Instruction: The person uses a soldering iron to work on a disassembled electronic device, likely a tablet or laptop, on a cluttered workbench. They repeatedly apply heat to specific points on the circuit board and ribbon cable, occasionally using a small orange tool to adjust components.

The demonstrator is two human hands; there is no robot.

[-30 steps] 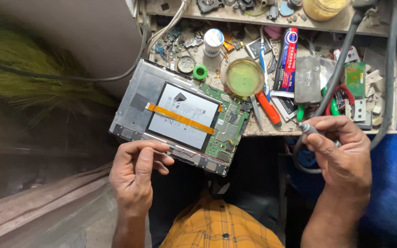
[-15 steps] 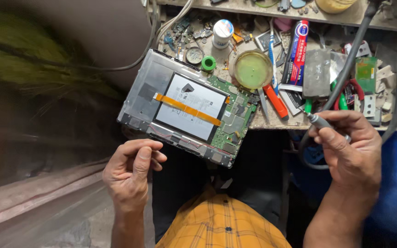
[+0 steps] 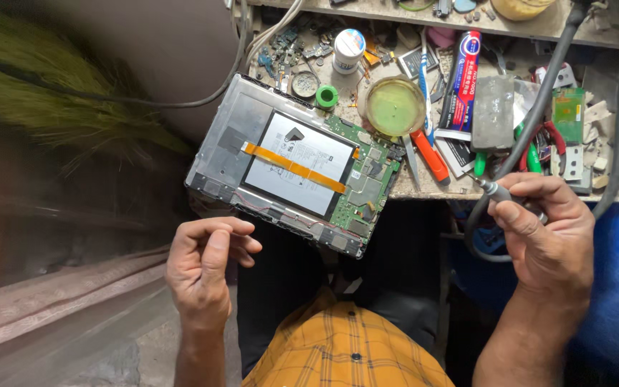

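An opened tablet (image 3: 252, 136) lies tilted on the front edge of a cluttered workbench (image 3: 424, 190), its back off. A white battery (image 3: 281, 147), an orange ribbon strip (image 3: 295, 168) and a green circuit board (image 3: 370, 190) are exposed. My left hand (image 3: 205, 269) hovers just below the tablet's near edge. Its fingers are curled against the thumb, with nothing visible in them. My right hand (image 3: 546, 233) grips a thin pen-like tool (image 3: 494, 190) on a thick grey cable (image 3: 539, 115), its tip pointing left at the bench edge.
On the bench lie a round tin of greenish paste (image 3: 394, 106), a white bottle (image 3: 347, 50), a green ring (image 3: 327, 96), a red-and-blue tube (image 3: 463, 79), an orange-handled tool (image 3: 430, 154), a grey block (image 3: 493, 111) and small parts. My orange checked shirt (image 3: 349, 351) is below.
My left hand has drawn slightly back from the tablet's lower edge. The right hand keeps its grip on the tool. The view has shifted a little.
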